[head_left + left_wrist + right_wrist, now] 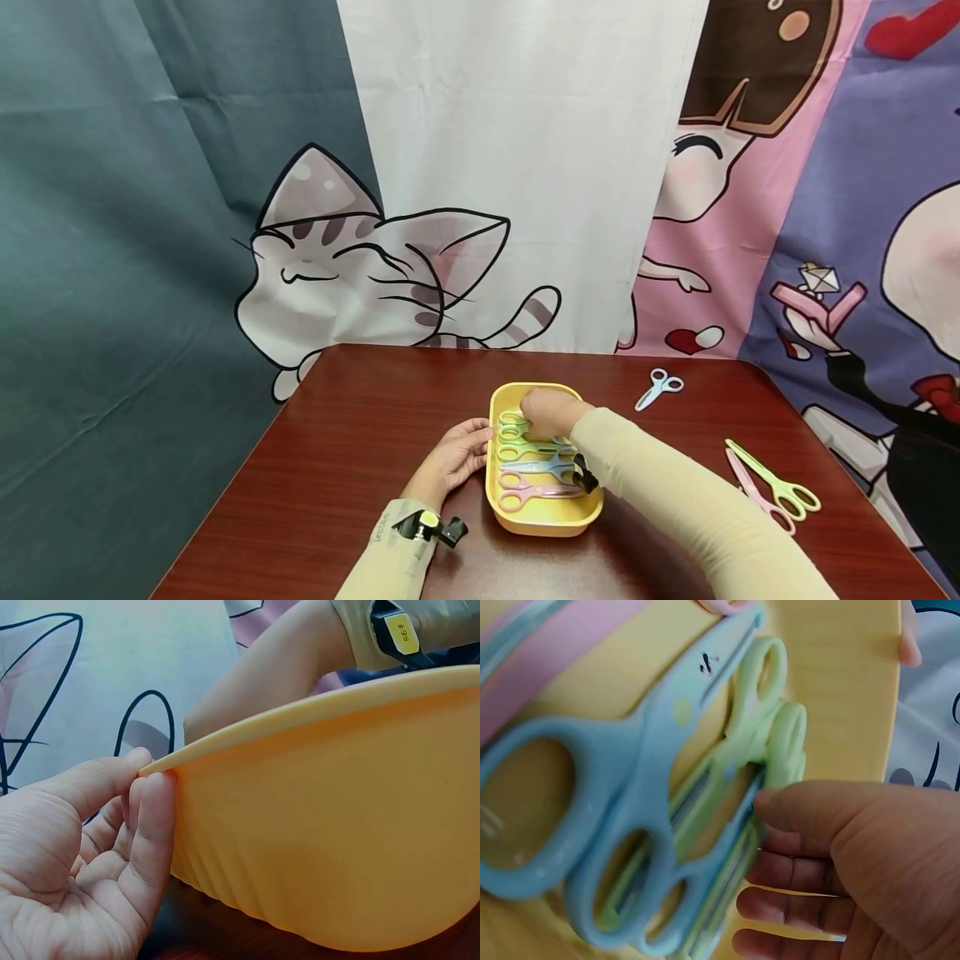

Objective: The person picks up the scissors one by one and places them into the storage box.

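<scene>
A yellow plastic tray [546,527] holds several pairs of children's scissors laid crosswise. My left hand [456,457] pinches the tray's left rim between thumb and fingers, seen closely in the left wrist view. Inside the tray's far half is my right hand [551,411]. In the right wrist view its thumb [802,814] presses at the blades of blue and green scissors, fingers bent behind them; which pair it grips is hard to tell. Large blue scissors [656,742] lie beside it, and pink scissors [517,502] lie at the tray's near end.
On the dark red wooden table [360,400], light blue scissors [657,388] lie behind and right of the tray. Pink scissors [753,490] and green scissors [776,483] lie at the right, close together. A printed cartoon curtain [487,167] hangs behind the table.
</scene>
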{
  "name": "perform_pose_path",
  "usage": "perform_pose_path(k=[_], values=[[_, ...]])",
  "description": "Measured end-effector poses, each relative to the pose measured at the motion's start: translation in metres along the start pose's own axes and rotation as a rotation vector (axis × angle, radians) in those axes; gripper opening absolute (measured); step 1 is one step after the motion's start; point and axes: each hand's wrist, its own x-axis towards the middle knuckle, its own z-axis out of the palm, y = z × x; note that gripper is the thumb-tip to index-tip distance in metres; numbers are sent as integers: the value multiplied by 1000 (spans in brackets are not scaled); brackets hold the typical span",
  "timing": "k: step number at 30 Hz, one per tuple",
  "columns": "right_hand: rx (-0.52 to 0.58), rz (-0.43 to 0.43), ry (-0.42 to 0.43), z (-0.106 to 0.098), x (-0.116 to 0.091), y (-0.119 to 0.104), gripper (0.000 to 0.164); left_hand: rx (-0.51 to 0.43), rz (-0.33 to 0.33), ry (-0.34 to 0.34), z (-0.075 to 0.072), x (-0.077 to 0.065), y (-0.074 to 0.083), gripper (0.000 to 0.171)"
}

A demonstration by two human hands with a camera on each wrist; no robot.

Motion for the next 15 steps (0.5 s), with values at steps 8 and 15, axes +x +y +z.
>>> perform_pose_path(k=[8,15], values=[[35,-39,95,-23,-6,22,29,6,8,7,1,-1,0,7],[81,-92,279,-43,-20,60,5,-4,12,19,2,-1,0,7]])
